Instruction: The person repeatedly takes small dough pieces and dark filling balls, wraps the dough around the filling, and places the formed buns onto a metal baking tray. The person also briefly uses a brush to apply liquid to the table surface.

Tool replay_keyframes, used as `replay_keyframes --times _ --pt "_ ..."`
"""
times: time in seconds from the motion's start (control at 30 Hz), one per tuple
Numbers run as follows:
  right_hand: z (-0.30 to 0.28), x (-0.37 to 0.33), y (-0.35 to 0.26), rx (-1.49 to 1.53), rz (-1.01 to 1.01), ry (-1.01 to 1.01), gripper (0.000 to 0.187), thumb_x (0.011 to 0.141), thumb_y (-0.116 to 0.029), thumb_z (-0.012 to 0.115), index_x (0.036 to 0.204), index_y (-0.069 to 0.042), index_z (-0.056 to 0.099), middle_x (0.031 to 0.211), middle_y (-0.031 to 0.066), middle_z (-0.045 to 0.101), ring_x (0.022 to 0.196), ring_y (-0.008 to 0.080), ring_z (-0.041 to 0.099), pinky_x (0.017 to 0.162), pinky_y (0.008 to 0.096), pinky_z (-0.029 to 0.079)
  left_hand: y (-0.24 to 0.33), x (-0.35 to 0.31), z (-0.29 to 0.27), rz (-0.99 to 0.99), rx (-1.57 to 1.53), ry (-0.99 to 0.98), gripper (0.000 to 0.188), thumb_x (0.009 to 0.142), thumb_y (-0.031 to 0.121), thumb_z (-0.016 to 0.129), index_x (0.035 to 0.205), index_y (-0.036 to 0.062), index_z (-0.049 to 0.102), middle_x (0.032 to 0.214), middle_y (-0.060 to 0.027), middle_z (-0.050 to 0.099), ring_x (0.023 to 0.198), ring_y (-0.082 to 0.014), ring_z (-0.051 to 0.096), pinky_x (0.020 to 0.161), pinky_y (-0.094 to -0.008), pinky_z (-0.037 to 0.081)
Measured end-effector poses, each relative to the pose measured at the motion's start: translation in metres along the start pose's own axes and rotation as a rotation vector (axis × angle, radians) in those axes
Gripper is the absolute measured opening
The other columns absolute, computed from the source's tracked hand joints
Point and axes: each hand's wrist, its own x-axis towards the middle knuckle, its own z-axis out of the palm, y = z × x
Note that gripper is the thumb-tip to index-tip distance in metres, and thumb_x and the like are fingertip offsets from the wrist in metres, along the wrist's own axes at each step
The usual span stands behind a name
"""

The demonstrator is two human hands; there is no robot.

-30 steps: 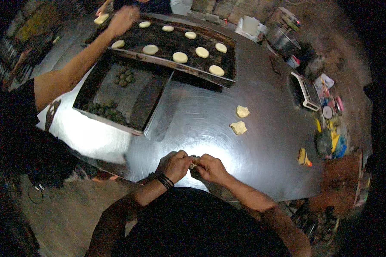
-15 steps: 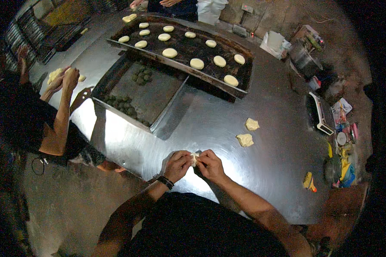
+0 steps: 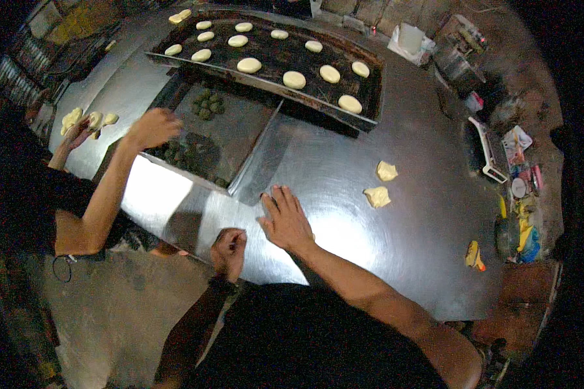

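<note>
My right hand (image 3: pixel 285 217) reaches over the shiny metal table (image 3: pixel 331 168), palm down, with its fingers stretched and nothing in them. A small pale bit, probably dough, peeks out beside its wrist. Close to the table's near edge, my left hand (image 3: pixel 228 253) has its fingers curled in; whatever they may hold is hidden. Two flattened dough pieces, one (image 3: pixel 387 171) behind the other (image 3: pixel 377 197), lie right of my hands. Ahead of my right hand stands a shallow metal tray (image 3: pixel 246 139) with dark greenish balls (image 3: pixel 207 104) in two clusters.
A large dark baking tray (image 3: pixel 266 81) bears several pale dough rounds (image 3: pixel 294 80). On the left, a co-worker's hand (image 3: pixel 154 128) reaches over the tray's edge; the other hand (image 3: pixel 78 133) holds dough. A yellow-orange tool (image 3: pixel 475 255) and a white-framed device (image 3: pixel 486 152) are at the right.
My hands have come apart from the dough piece they pinched together. The right moved forward and opened; the left drew back leftward. The co-worker's nearer hand swung right toward the greenish balls.
</note>
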Motion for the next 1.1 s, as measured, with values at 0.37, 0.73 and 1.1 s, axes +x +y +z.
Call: replay_keyframes --times 0.37,0.73,1.1 --pt "-0.062 -0.023 0.033 0.147 0.16 -0.706 0.039 0.07 -0.025 0.068 0.101 -0.007 0.052 0.089 0.0172 0.065 0.08 0.0357 0.064 0.069 0.0455 0.051 0.001 0.059 -0.03 0.311 -0.075 -0.144 0.017 0.088 0.02 0.062 0.082 0.004 0.061 0.082 -0.005 0.06 0.06 -0.0115 0.052 0.053 -0.0259 0.041" --pt "-0.245 0.288 0.065 -0.252 -0.304 1.101 0.032 0.072 -0.013 0.075 0.103 -0.009 0.067 0.086 0.0072 0.065 0.069 0.0174 0.06 0.062 0.0286 0.05 -0.016 0.081 -0.018 0.495 0.045 -0.338 0.007 0.076 0.012 0.066 0.08 0.0067 0.064 0.08 -0.0091 0.063 0.072 -0.0272 0.063 0.061 -0.0361 0.051" --pt "-0.1 0.252 0.181 0.177 -0.055 0.627 0.021 0.073 0.008 0.054 0.082 -0.005 0.069 0.1 0.0115 0.068 0.09 0.024 0.066 0.077 0.0309 0.052 0.0 0.081 -0.021 0.384 0.108 -0.368 0.01 0.076 0.011 0.066 0.081 0.004 0.063 0.083 -0.0106 0.063 0.074 -0.0278 0.063 0.065 -0.0354 0.052"
